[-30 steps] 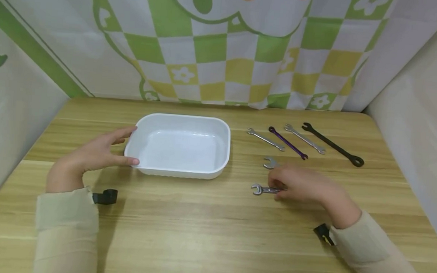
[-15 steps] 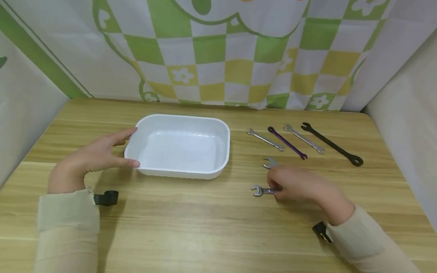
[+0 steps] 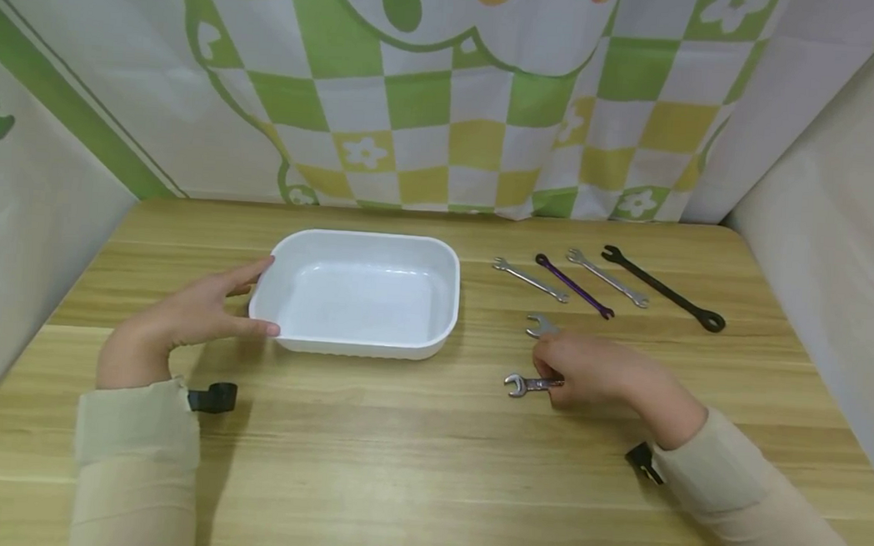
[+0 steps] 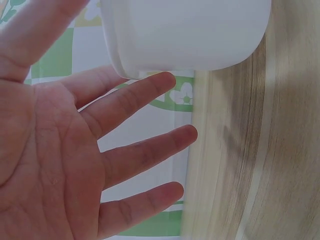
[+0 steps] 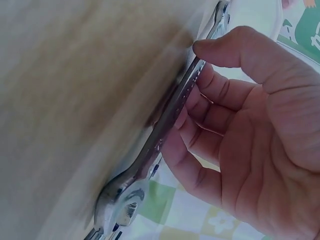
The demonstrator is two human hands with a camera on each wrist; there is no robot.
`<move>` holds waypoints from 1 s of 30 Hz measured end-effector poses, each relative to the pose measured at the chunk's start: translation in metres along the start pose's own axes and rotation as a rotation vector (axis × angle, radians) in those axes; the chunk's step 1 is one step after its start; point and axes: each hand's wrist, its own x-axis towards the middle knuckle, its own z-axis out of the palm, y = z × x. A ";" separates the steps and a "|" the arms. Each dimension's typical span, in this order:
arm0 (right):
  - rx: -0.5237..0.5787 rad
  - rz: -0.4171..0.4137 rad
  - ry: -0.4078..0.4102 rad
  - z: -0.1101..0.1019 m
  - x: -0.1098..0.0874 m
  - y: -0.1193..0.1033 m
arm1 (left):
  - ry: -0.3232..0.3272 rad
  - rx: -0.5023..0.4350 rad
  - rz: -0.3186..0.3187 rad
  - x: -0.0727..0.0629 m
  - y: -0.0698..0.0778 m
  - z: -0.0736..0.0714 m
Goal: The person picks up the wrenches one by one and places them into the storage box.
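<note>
My left hand (image 3: 190,312) is at the left end of a white rectangular dish (image 3: 361,348). Its thumb lies at the front rim and its index finger at the far side. In the left wrist view the fingers are straight and spread beside the dish wall (image 4: 190,35). My right hand (image 3: 596,375) pinches a silver wrench (image 3: 524,385) between thumb and fingers, low over the table. Its open-ended head points left; the right wrist view shows the wrench shaft (image 5: 175,102) and a ring end. A second silver wrench (image 3: 541,325) is partly hidden behind the right hand.
Beyond the right hand several wrenches lie slanted on the wooden table (image 3: 396,454): a small silver wrench (image 3: 530,279), a purple wrench (image 3: 575,286), another silver wrench (image 3: 608,278) and a long black wrench (image 3: 661,288). A checked curtain (image 3: 475,142) hangs behind the table.
My right hand has drawn its fingers in on the silver wrench and shifted slightly left; the wrench head has moved a touch toward me. The left hand and dish stay nearly still.
</note>
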 end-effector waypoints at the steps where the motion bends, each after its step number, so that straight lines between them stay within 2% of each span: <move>1: 0.002 -0.002 0.000 0.000 0.000 0.000 | -0.001 0.002 -0.001 0.000 0.000 0.000; 6: 0.035 -0.008 -0.007 0.000 -0.002 0.000 | -0.006 0.004 -0.006 0.000 0.000 0.000; 20: 0.139 -0.140 -0.025 0.001 -0.006 0.008 | -0.017 -0.015 -0.011 0.001 -0.001 0.001; 30: 0.195 -0.182 -0.020 0.003 -0.006 0.019 | -0.022 -0.021 -0.015 0.000 -0.001 0.001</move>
